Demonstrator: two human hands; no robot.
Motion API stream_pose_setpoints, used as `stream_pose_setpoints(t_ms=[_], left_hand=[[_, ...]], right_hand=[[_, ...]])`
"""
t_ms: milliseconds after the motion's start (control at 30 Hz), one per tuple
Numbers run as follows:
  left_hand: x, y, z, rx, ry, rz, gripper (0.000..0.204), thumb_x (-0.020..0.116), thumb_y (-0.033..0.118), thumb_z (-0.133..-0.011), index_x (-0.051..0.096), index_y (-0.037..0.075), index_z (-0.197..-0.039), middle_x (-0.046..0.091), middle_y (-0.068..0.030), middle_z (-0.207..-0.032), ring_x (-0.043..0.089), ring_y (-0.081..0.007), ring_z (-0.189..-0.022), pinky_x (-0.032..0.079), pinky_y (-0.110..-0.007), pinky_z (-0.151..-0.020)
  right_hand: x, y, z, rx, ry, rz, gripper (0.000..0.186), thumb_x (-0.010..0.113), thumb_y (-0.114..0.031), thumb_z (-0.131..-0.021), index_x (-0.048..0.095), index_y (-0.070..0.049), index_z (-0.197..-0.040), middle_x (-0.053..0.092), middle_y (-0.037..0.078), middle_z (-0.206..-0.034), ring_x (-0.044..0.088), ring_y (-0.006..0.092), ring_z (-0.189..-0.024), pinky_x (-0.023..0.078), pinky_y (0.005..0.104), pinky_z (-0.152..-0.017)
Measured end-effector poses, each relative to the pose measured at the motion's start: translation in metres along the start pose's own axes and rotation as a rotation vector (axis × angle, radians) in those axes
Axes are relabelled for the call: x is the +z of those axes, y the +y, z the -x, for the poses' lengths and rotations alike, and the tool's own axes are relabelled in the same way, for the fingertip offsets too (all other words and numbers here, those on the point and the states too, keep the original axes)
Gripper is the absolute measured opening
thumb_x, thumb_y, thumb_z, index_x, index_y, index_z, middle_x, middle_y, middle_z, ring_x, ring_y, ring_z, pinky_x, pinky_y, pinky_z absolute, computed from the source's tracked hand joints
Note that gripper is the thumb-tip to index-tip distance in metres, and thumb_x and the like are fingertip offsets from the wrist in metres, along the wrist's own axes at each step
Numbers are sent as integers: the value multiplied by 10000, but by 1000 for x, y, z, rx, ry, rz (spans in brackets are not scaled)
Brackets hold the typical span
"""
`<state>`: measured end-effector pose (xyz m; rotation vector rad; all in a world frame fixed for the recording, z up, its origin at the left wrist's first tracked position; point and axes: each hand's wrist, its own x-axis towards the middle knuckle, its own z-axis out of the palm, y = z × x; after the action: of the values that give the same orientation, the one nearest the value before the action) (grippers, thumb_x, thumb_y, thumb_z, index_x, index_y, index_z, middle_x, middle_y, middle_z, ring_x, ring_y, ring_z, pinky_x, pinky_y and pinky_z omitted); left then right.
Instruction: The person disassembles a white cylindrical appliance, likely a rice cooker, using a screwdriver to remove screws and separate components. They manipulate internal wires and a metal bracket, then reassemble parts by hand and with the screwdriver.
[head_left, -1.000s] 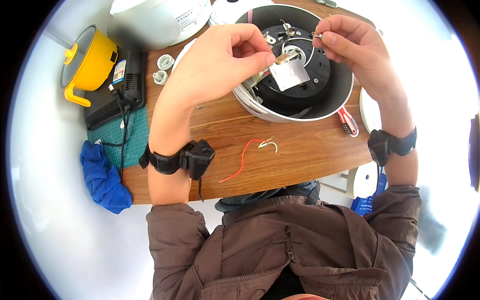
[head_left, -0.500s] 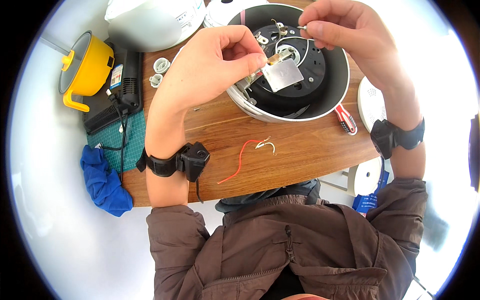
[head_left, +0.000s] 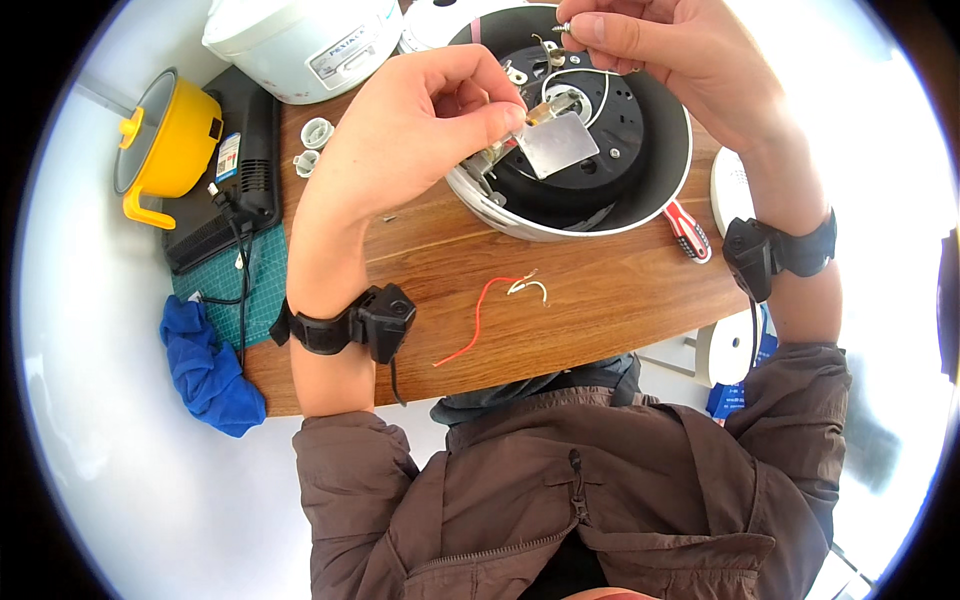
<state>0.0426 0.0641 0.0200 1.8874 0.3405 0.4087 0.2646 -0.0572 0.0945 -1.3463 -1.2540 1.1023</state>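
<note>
A round white appliance housing (head_left: 540,234) lies on the wooden table, its black inside exposed with metal parts and a white wire (head_left: 604,100). Over its left rim, my left hand (head_left: 420,130) pinches a metal bracket with a flat silver plate (head_left: 560,147). My right hand (head_left: 670,45), above the far side of the housing, grips a small screw (head_left: 562,28) between thumb and fingertips. Against the housing's right side rests a red and white handle (head_left: 688,232), apparently a screwdriver's. Nearer me lie a red wire (head_left: 478,322) and a short white wire (head_left: 537,287).
At the left are a yellow pot (head_left: 190,135), a black appliance (head_left: 255,165), a green cutting mat (head_left: 265,275) and a blue cloth (head_left: 208,370). A white cooker (head_left: 290,50) stands behind two white plastic caps (head_left: 316,132). A white perforated disc (head_left: 727,185) sits at the right.
My right hand has moved left and farther away with the screw, toward the metal parts. The left hand keeps its hold on the bracket, and the whole view has shifted slightly.
</note>
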Motion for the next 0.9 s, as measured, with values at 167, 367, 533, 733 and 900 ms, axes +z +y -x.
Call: stream_pose_setpoints(t_ms=[167, 367, 533, 733, 900], left_hand=[[1, -1, 0, -11, 14, 37, 108, 731, 113, -943, 709, 14, -981, 700, 11, -877, 625, -51, -829, 492, -227, -778], [-1, 2, 3, -28, 27, 0, 120, 745, 110, -933, 720, 9, -993, 721, 0, -906, 635, -54, -839, 496, -222, -784], [-3, 8, 3, 0, 24, -114, 135, 764, 108, -921, 740, 4, -1003, 737, -10, -905, 639, -55, -823, 499, -218, -764], [-3, 7, 6, -32, 45, -139, 146, 773, 108, -917, 754, -2, -1012, 739, -12, -888, 645, -52, -813, 507, -216, -757], [-3, 8, 6, -17, 51, -158, 144, 756, 104, -924, 752, -6, -1018, 737, -6, -892, 641, -46, -810, 505, -213, -755]], right_hand=[[-2, -4, 3, -6, -32, 87, 210, 756, -75, -926, 713, 47, -1091, 743, 82, -944, 690, 116, -818, 567, 219, -755], [9, -13, 1, 61, -54, 246, 208, 772, -88, -905, 736, 45, -1060, 741, 70, -908, 683, 110, -815, 555, 225, -750], [11, -19, 1, 79, -48, 260, 199, 779, -95, -892, 747, 35, -1040, 741, 72, -887, 670, 109, -794, 544, 235, -750], [10, -10, -3, 105, -96, 275, 191, 785, -105, -897, 752, 18, -1040, 744, 57, -888, 667, 95, -790, 543, 225, -747], [22, -15, -4, 206, -86, 351, 179, 771, -110, -920, 750, 17, -1044, 749, 55, -905, 677, 96, -813, 552, 229, -778]])
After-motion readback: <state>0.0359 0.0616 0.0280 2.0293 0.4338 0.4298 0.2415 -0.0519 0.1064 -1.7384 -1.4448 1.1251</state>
